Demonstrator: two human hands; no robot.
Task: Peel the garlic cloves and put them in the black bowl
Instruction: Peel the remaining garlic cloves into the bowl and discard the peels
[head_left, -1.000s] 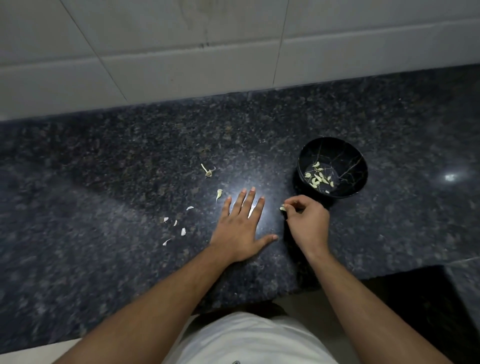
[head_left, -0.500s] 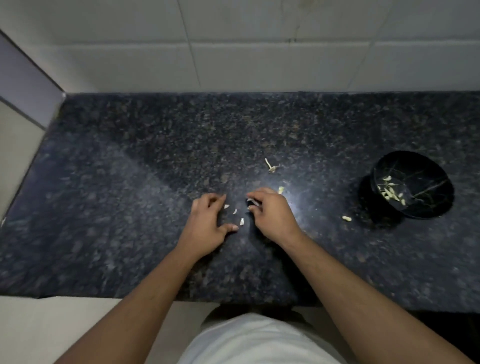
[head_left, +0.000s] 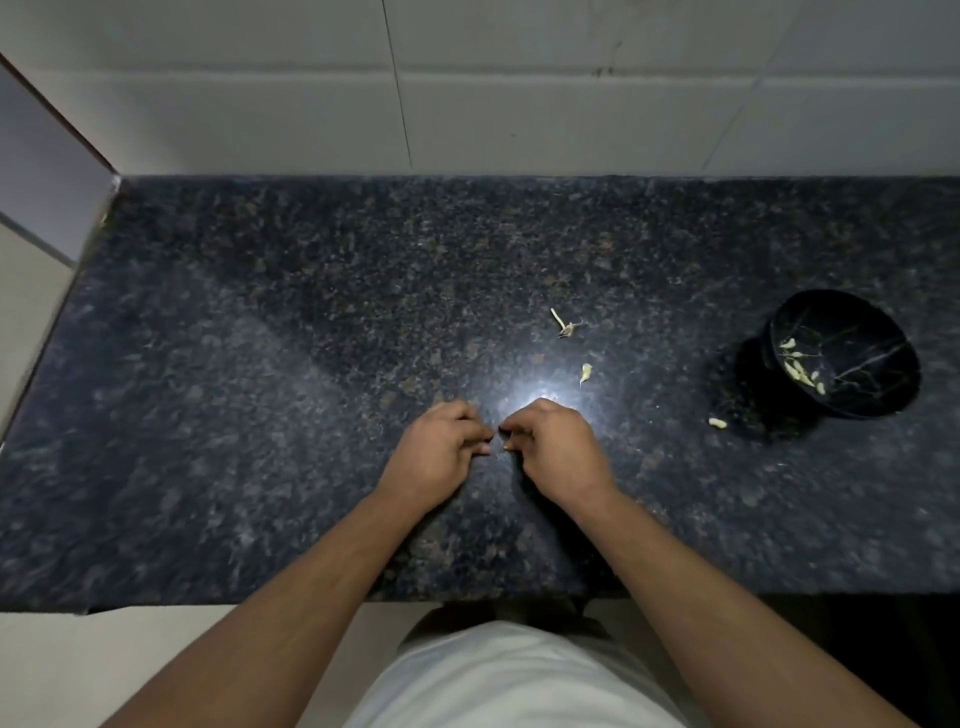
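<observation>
Countertop (head_left: 260, 415); black bowl (head_left: 852, 358) tilted leftward

The dark speckled granite desk (head_left: 260, 364) lies bare across its whole left half, from the left edge to the back wall — wide room to pass there. Near the front edge at the middle, the two hands, left (head_left: 434, 457) and right (head_left: 558, 452), sit close together, fingertips almost touching. Behind the right one lie a pale garlic stem scrap (head_left: 566, 325) and a small peel flake (head_left: 585, 373). Toward the right edge the black marbled bowl (head_left: 852, 358) stands, tilted, with a loose pale garlic piece (head_left: 717, 423) just before it.
</observation>
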